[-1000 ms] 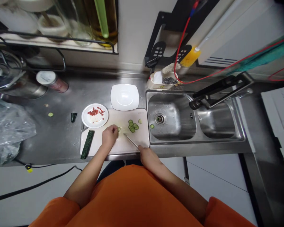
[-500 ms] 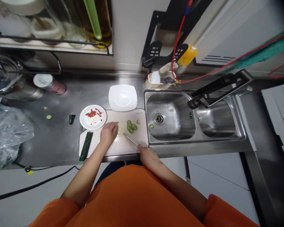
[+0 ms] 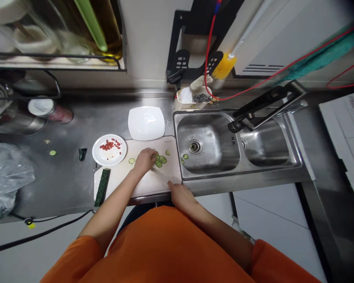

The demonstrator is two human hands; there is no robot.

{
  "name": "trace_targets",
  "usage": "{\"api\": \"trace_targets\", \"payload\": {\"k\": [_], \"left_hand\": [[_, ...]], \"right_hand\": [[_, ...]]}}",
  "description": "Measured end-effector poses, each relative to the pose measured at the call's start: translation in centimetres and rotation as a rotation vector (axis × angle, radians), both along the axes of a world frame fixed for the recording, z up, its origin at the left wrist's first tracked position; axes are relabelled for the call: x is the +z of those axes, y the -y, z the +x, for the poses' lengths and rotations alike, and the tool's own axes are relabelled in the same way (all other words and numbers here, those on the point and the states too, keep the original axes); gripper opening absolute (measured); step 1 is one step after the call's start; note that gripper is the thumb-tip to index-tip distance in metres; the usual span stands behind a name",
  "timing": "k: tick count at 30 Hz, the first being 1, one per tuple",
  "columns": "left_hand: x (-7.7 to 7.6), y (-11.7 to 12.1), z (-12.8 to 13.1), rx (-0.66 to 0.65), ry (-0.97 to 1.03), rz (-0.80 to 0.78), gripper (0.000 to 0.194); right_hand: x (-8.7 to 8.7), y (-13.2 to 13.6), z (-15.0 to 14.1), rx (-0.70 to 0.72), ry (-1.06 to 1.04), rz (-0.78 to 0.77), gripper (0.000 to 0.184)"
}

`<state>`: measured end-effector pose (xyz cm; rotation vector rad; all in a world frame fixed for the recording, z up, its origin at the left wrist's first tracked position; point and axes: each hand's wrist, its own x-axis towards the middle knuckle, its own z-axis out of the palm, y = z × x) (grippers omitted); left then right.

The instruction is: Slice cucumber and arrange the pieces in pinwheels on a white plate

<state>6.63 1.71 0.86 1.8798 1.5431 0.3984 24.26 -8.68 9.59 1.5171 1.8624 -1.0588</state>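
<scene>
My left hand (image 3: 145,161) reaches over the white cutting board (image 3: 120,184), its fingers curled in a pinch at the near-left side of a cluster of green cucumber slices (image 3: 161,159). What lies between the fingertips is partly hidden. My right hand (image 3: 182,196) is closed round the handle of a knife (image 3: 161,177), whose thin blade points up and left across the board. One slice lies apart, left of my left hand. A dark green length of cucumber (image 3: 102,188) rests at the board's left end. Beside it, a round white plate (image 3: 96,160) holds red berries and something pale.
A square white plate (image 3: 146,122) stands behind the board. To the right is a steel double sink (image 3: 209,173) with a black faucet (image 3: 253,106); cucumber slices lie in its left basin. A cucumber end (image 3: 82,154), a lidded jar (image 3: 51,110) and a plastic bag (image 3: 8,173) are left.
My left hand has moved right to the cucumber slices, uncovering a slice behind it. A second piece now shows in the sink. The knife stays in my right hand. The view has shifted slightly.
</scene>
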Motion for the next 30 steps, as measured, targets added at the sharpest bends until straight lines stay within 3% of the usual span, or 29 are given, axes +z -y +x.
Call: {"api": "trace_targets", "payload": {"k": [3,6,10,14,20,23,30], "left_hand": [[0.7,0.1,0.1,0.064,0.002,-0.088,0.009],[1.3,1.0,-0.7,0.208,0.024,-0.138,0.01],[1.7,3.1,-2.5,0.393,0.064,-0.162,0.017],[1.3,5.3,-3.4,0.491,0.07,-0.16,0.02],[0.7,5.7,-3.7,0.449,0.069,-0.133,0.025],[0.8,5.4,-3.9,0.393,0.066,-0.137,0.025],[1.3,5.6,-3.9,0.402,0.017,-0.17,0.026]], "right_hand": [[0.0,-0.1,0.1,0.0,-0.003,0.002,0.04],[0.0,-0.2,0.1,0.003,0.002,0.001,0.039],[0.1,-0.4,0.2,0.024,0.007,-0.007,0.039],[0.1,-0.6,0.3,0.052,0.0,0.006,0.039],[0.1,-0.8,0.4,0.059,0.021,-0.008,0.035],[0.1,-0.8,0.4,0.066,0.037,0.018,0.035],[0.1,-0.9,0.4,0.051,0.06,0.042,0.037]]}}
